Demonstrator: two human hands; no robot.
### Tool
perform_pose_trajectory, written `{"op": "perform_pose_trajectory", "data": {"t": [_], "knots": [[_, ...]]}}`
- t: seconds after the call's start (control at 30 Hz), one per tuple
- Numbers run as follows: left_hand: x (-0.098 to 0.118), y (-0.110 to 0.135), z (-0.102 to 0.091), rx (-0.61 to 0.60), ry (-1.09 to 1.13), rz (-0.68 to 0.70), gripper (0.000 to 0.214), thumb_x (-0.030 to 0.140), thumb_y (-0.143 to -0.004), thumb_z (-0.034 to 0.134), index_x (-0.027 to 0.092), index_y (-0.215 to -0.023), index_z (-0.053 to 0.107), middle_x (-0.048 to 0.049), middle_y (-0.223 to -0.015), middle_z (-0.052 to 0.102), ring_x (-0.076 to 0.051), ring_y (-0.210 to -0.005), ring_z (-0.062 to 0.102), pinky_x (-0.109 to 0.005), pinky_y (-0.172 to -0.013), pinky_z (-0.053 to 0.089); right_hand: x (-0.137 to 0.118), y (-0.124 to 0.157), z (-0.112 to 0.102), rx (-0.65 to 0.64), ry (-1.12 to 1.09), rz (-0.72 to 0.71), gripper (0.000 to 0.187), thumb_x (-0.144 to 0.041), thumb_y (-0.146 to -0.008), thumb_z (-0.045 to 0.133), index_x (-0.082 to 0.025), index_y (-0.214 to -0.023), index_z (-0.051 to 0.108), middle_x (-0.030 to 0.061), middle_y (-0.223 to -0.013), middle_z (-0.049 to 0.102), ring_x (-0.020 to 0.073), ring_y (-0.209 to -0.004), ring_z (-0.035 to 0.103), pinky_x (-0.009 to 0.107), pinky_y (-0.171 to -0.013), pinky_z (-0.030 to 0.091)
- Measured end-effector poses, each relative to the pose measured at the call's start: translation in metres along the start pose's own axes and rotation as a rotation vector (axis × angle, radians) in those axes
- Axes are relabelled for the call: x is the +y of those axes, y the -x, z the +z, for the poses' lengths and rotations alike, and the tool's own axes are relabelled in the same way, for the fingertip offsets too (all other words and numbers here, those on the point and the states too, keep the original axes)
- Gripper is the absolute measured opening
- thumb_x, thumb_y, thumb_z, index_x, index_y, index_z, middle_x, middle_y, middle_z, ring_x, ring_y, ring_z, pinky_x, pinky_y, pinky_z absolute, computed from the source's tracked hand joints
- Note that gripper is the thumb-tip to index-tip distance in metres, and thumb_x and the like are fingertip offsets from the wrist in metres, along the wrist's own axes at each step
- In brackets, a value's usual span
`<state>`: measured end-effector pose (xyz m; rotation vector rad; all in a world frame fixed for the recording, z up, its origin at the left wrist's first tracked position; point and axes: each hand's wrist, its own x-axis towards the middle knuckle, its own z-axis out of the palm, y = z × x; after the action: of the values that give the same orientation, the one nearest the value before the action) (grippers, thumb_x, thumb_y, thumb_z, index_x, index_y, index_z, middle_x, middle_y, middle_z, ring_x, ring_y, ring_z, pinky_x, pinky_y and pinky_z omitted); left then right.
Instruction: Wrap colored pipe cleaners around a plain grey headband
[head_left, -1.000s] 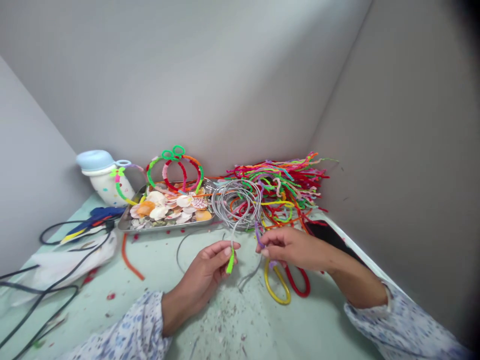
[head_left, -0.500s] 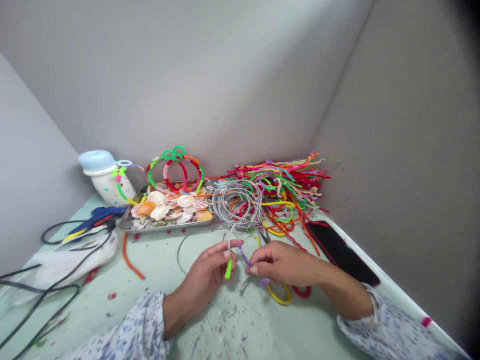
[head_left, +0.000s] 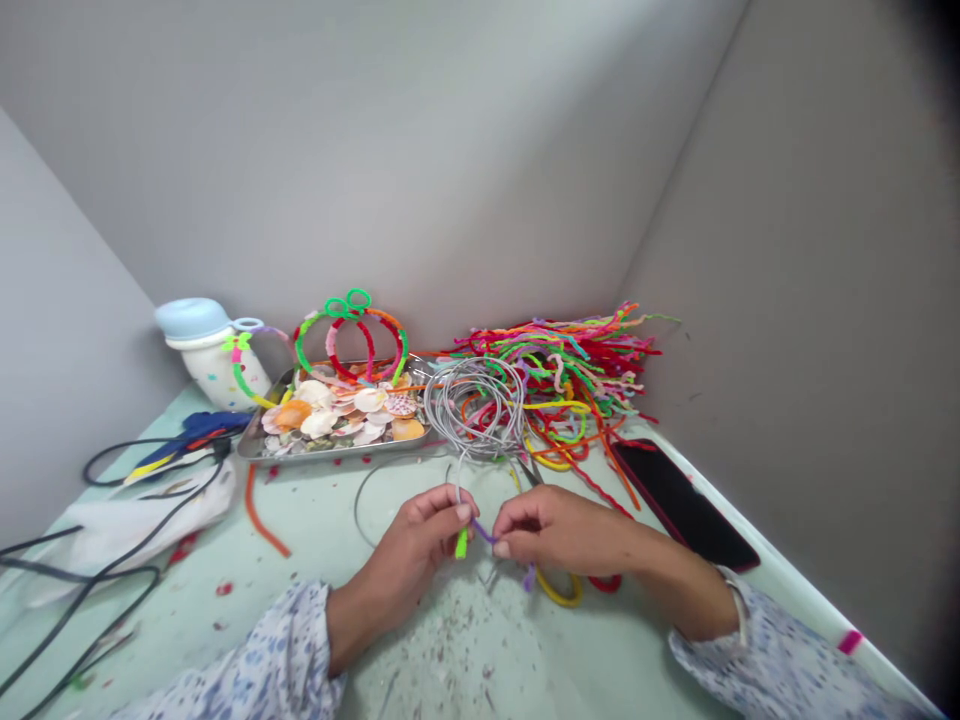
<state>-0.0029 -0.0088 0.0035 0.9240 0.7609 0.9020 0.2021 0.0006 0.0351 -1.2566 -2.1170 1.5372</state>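
Observation:
My left hand (head_left: pixel 427 540) pinches a grey wire whose end is wrapped in bright green pipe cleaner (head_left: pixel 461 543). A purple pipe cleaner (head_left: pixel 484 533) runs from these fingertips across to my right hand (head_left: pixel 551 525), which pinches it between thumb and forefinger. Its loose purple tail hangs below the right hand. From the left hand the wire rises towards a coil of grey wire (head_left: pixel 474 410) lying beyond both hands. Scissors (head_left: pixel 531 472) show partly behind my right hand; the rest of them is hidden.
A metal tray (head_left: pixel 337 457) of seashells stands beyond my left hand, with pipe-cleaner rings (head_left: pixel 351 345) on it. A heap of coloured pipe cleaners (head_left: pixel 555 360) lies at the back. A phone (head_left: pixel 686 505) is at right; a bottle (head_left: pixel 217 360) and black cables (head_left: pixel 112 570) are at left.
My left fingers have closed on the purple pipe cleaner's end beside the wire. The purple strand now stretches lower and flatter between both hands.

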Motion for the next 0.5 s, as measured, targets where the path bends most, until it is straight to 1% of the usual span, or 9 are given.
{"op": "perform_pose_trajectory", "data": {"t": [0.07, 0.17, 0.23, 0.33, 0.43, 0.5], "knots": [[0.0, 0.0, 0.0, 0.013, 0.01, 0.002, 0.009, 0.024, -0.081, 0.069, 0.016, -0.079, 0.067, 0.0023, -0.066, 0.052, -0.011, -0.062, 0.044, -0.023, -0.06, 0.033, 0.001, 0.0, -0.001, -0.05, -0.053, 0.006, 0.012, -0.024, -0.08, 0.061, -0.018, -0.086, 0.068, -0.0028, -0.071, 0.061, 0.0099, -0.062, 0.054, 0.02, -0.058, 0.041], [0.002, -0.001, 0.0, 0.029, 0.048, 0.018, 0.009, 0.023, -0.08, 0.07, 0.015, -0.078, 0.067, 0.0018, -0.068, 0.054, -0.011, -0.064, 0.046, -0.023, -0.062, 0.035, 0.002, 0.001, -0.006, -0.114, -0.097, 0.018, 0.018, -0.019, -0.075, 0.064, -0.018, -0.093, 0.067, -0.0033, -0.073, 0.062, 0.009, -0.062, 0.054, 0.019, -0.059, 0.042], [0.003, -0.001, 0.001, 0.033, 0.076, 0.019, 0.01, 0.023, -0.079, 0.071, 0.014, -0.078, 0.067, 0.0015, -0.069, 0.054, -0.011, -0.063, 0.047, -0.022, -0.062, 0.035, 0.002, 0.002, -0.01, -0.139, -0.102, 0.037, 0.019, -0.019, -0.075, 0.066, -0.017, -0.094, 0.067, -0.0032, -0.072, 0.062, 0.0088, -0.061, 0.054, 0.019, -0.058, 0.042], [0.004, -0.002, 0.001, 0.038, 0.108, 0.012, 0.011, 0.023, -0.079, 0.072, 0.014, -0.076, 0.067, 0.0013, -0.069, 0.055, -0.01, -0.063, 0.047, -0.021, -0.061, 0.036, 0.002, 0.005, -0.017, -0.183, -0.087, 0.088, 0.016, -0.022, -0.075, 0.066, -0.017, -0.09, 0.068, -0.0027, -0.07, 0.063, 0.0088, -0.059, 0.055, 0.019, -0.056, 0.042], [0.004, -0.002, 0.0, 0.048, 0.13, 0.012, 0.01, 0.022, -0.078, 0.072, 0.014, -0.075, 0.067, 0.0011, -0.07, 0.056, -0.01, -0.063, 0.048, -0.021, -0.061, 0.037, 0.001, 0.008, -0.022, -0.192, -0.034, 0.113, 0.014, -0.022, -0.075, 0.067, -0.017, -0.088, 0.07, -0.003, -0.068, 0.063, 0.0088, -0.058, 0.054, 0.019, -0.056, 0.042], [0.004, -0.001, 0.0, 0.055, 0.136, 0.013, 0.011, 0.023, -0.078, 0.073, 0.014, -0.075, 0.067, 0.0013, -0.069, 0.056, -0.01, -0.062, 0.048, -0.021, -0.06, 0.037, 0.0, 0.011, -0.025, -0.176, 0.002, 0.095, 0.015, -0.023, -0.074, 0.068, -0.017, -0.088, 0.07, -0.0031, -0.069, 0.064, 0.0088, -0.059, 0.054, 0.019, -0.056, 0.041]]}}
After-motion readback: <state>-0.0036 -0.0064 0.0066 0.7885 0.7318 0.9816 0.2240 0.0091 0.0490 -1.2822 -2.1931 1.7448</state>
